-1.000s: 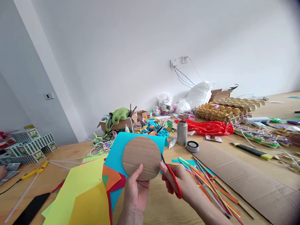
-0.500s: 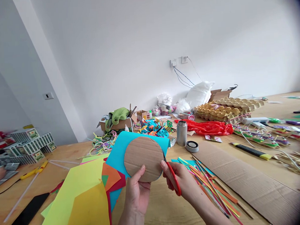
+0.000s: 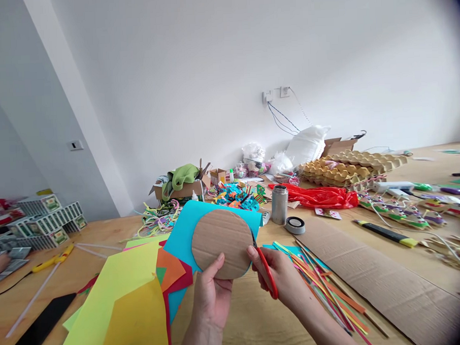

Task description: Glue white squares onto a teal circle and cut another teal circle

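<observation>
My left hand point(image 3: 214, 290) grips a round cardboard disc point(image 3: 222, 241) at its lower edge, thumb on the front face. Behind the disc, and held together with it, is a sheet of bright blue paper point(image 3: 181, 230) that curls over at the top. My right hand point(image 3: 278, 274) is closed around red-handled scissors point(image 3: 268, 272). Their blades meet the blue paper along the disc's right edge; most of the blade length is hidden by paper and fingers.
Yellow paper sheets point(image 3: 116, 284) lie at left. To the right are coloured paper strips point(image 3: 326, 285), a long cardboard piece point(image 3: 371, 273), a metal canister point(image 3: 279, 205) and a tape roll point(image 3: 295, 224). Egg trays point(image 3: 340, 167) and a red plastic bag point(image 3: 318, 195) sit farther back.
Almost nothing differs. The view has shifted very slightly, and the disc, paper and scissors sit a few pixels farther right. Both hands keep their grip.
</observation>
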Demonstrator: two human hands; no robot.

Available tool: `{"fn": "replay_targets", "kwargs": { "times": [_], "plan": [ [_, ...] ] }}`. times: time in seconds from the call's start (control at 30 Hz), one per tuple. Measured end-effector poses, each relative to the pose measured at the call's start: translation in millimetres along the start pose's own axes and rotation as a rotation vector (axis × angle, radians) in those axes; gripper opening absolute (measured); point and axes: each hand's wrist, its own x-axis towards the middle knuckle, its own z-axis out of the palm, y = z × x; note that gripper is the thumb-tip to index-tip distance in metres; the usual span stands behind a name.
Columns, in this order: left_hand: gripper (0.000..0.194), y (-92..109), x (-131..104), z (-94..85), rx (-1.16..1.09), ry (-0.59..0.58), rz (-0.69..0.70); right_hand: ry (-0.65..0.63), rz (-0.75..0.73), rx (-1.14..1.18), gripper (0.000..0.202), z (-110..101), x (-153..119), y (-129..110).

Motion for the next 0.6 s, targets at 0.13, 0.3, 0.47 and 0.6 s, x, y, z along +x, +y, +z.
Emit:
{"fn": "replay_targets", "kwargs": {
  "times": [0.13,0.3,0.47,0.6],
  "plan": [
    [0.047,0.5,-0.7,1.1,-0.006,0.004,-0.006,0.019,-0.017,-0.028,0.057,0.4,0.1,1.2],
    [0.048,0.6,-0.2,0.6,0.000,0.000,-0.004,0.044,-0.047,-0.082,0.056,-1.1,1.2,2.7],
    [0.050,1.7,0.1,-0.1,0.009,-0.022,-0.001,0.051,-0.095,-0.152,0.057,-4.4,2.3,2.0],
    [0.050,1.8,0.7,-0.3,0.015,-0.017,-0.007,0.036,-0.091,-0.146,0.057,-5.3,1.9,1.3]
  ]
}}
